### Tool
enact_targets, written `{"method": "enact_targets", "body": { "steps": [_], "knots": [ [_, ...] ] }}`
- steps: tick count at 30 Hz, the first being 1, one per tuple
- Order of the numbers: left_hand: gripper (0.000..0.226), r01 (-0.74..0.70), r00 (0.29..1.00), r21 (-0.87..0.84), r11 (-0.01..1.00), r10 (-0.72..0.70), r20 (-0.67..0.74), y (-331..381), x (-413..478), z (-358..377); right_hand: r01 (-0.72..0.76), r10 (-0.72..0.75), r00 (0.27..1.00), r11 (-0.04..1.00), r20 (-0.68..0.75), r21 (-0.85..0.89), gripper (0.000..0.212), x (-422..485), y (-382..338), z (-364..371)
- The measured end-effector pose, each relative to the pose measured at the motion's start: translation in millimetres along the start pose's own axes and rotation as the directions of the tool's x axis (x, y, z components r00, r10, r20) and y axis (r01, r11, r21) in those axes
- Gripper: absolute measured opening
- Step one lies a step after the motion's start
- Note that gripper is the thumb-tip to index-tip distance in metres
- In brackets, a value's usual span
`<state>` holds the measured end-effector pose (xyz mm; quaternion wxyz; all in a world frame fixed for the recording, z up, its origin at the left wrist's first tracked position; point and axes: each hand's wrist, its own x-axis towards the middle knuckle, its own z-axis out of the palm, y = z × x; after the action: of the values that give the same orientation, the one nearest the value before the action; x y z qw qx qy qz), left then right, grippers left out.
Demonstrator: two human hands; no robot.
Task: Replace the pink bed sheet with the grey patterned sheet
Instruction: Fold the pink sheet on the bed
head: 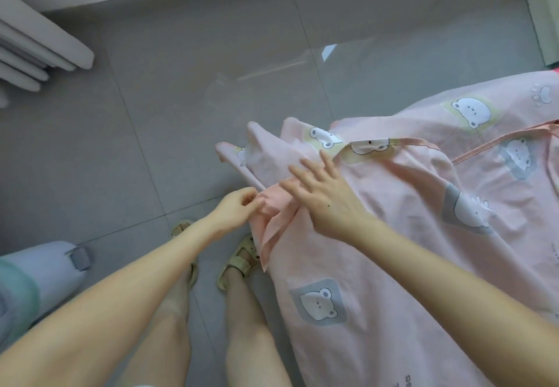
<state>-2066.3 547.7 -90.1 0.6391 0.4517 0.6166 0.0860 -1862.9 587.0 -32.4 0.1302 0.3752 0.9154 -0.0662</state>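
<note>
The pink bed sheet (402, 205), printed with white bears, drapes from the right side down toward the floor in loose folds. My left hand (236, 209) pinches a bunched corner of the sheet near the middle of the view. Just to its right, my right hand (326, 202) lies over the same fold with fingers spread and straight. The grey patterned sheet is not in view.
Grey floor tiles (187, 90) fill the upper middle. A white slatted fixture (39, 51) sits at the upper left and a pale round appliance (33, 281) at the lower left. My sandalled feet (239, 259) stand beside the hanging sheet.
</note>
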Motion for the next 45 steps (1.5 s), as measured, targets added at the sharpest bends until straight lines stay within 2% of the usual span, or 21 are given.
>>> {"method": "enact_targets", "body": {
  "steps": [1, 2, 5, 8, 10, 11, 13, 16, 18, 20, 22, 25, 27, 30, 32, 34, 37, 39, 40, 42, 45],
  "knots": [
    [0.024, -0.016, 1.000, -0.024, 1.000, 0.016, -0.004, 0.4, -0.6, 0.8, 0.117, -0.117, 0.993, 0.993, -0.006, 0.005, 0.066, 2.2, -16.1, 6.8],
    [0.023, -0.025, 1.000, -0.055, 0.998, 0.024, -0.008, 1.6, -3.0, 1.1, 0.164, -0.164, 0.986, 0.986, 0.004, 0.009, 0.059, 7.2, -26.8, 10.4],
    [0.026, 0.021, 1.000, -0.171, 0.985, -0.021, 0.006, -7.3, -9.4, -0.7, 0.114, -0.115, 0.993, 0.993, 0.032, 0.030, 0.025, 29.8, -28.8, 16.6],
    [0.010, 0.106, 0.980, -0.239, 0.965, -0.060, 0.191, -20.2, -21.9, -0.7, 0.160, -0.178, 0.975, 0.977, 0.134, 0.139, 0.028, 36.6, -13.4, 13.4],
    [0.006, 0.121, 0.951, -0.131, 0.984, -0.077, 0.300, -33.2, -30.3, 1.7, 0.181, -0.208, 0.971, 0.962, 0.121, 0.205, 0.027, 31.7, -10.1, 7.3],
    [0.006, 0.121, 0.945, -0.044, 0.992, -0.102, 0.310, -39.9, -32.3, 4.0, 0.176, -0.202, 0.975, 0.956, 0.095, 0.235, 0.025, 27.4, -8.6, 5.2],
    [0.014, 0.162, 0.959, 0.016, 0.987, -0.162, 0.233, -50.1, -35.0, 4.0, 0.129, -0.155, 0.985, 0.952, 0.075, 0.277, 0.020, 22.0, -4.4, -4.7],
    [0.021, 0.188, 0.982, -0.199, 0.962, -0.180, 0.054, -52.7, -31.6, -8.3, -0.055, 0.009, 0.985, 0.964, 0.173, 0.260, 0.012, 26.0, 8.0, -5.4],
    [0.024, 0.175, 0.982, -0.242, 0.954, -0.188, -0.031, -53.0, -29.0, -23.0, -0.075, 0.057, 0.992, 0.985, 0.116, 0.155, 0.013, 35.1, 5.7, 3.3],
    [0.025, 0.219, 0.973, -0.191, 0.957, -0.230, -0.038, -58.2, -28.9, -35.5, -0.002, 0.003, 1.000, 1.000, 0.028, -0.029, 0.026, 41.8, -6.4, 12.0],
    [0.026, 0.271, 0.961, -0.151, 0.951, -0.276, -0.009, -67.2, -30.3, -44.6, 0.163, -0.165, 0.986, 0.978, -0.007, -0.127, 0.039, 38.6, -23.8, 26.2],
    [0.025, 0.296, 0.955, -0.200, 0.934, -0.295, 0.032, -74.5, -35.3, -56.6, 0.453, -0.463, 0.886, 0.879, -0.039, -0.147, 0.040, 28.2, -56.7, 44.9],
    [0.022, 0.299, 0.954, -0.242, 0.923, -0.296, 0.049, -76.7, -36.7, -62.9, 0.496, -0.506, 0.860, 0.859, -0.064, -0.129, 0.036, 29.9, -77.0, 52.4],
    [0.013, 0.311, 0.949, -0.250, 0.917, -0.286, 0.130, -80.1, -39.4, -71.8, 0.411, -0.412, 0.905, 0.911, -0.100, -0.034, 0.026, 44.0, -105.9, 50.0],
    [0.015, 0.314, 0.944, -0.233, 0.921, -0.276, 0.181, -83.1, -43.1, -76.5, 0.383, -0.372, 0.917, 0.921, -0.144, 0.064, 0.018, 55.3, -120.2, 45.5],
    [0.017, 0.299, 0.951, -0.217, 0.929, -0.270, 0.154, -82.2, -46.0, -80.5, 0.337, -0.294, 0.929, 0.923, -0.225, 0.188, 0.023, 58.6, -126.8, 39.5],
    [0.018, 0.249, 0.966, -0.396, 0.884, -0.257, 0.034, -68.4, -44.7, -92.6, 0.205, -0.064, 0.938, 0.895, -0.340, 0.396, 0.014, 58.8, -130.3, 1.8],
    [0.021, 0.198, 0.976, -0.434, 0.879, -0.217, 0.006, -52.5, -42.7, -108.6, 0.182, 0.060, 0.899, 0.850, -0.434, 0.495, 0.009, 77.2, -133.3, -38.0],
    [0.025, 0.181, 0.982, -0.404, 0.897, -0.185, 0.029, -43.6, -42.9, -116.3, 0.195, 0.072, 0.884, 0.840, -0.462, 0.506, 0.009, 90.2, -134.0, -51.3],
    [0.030, 0.163, 0.986, -0.330, 0.930, -0.138, 0.096, -27.7, -43.5, -128.7, 0.199, 0.017, 0.912, 0.855, -0.409, 0.479, 0.006, 113.4, -131.6, -53.5],
    [0.017, 0.144, 0.985, -0.300, 0.943, -0.108, 0.133, -17.6, -43.7, -142.8, 0.119, -0.017, 0.976, 0.879, -0.218, 0.462, 0.015, 125.1, -122.3, -34.2]
  ]
}}
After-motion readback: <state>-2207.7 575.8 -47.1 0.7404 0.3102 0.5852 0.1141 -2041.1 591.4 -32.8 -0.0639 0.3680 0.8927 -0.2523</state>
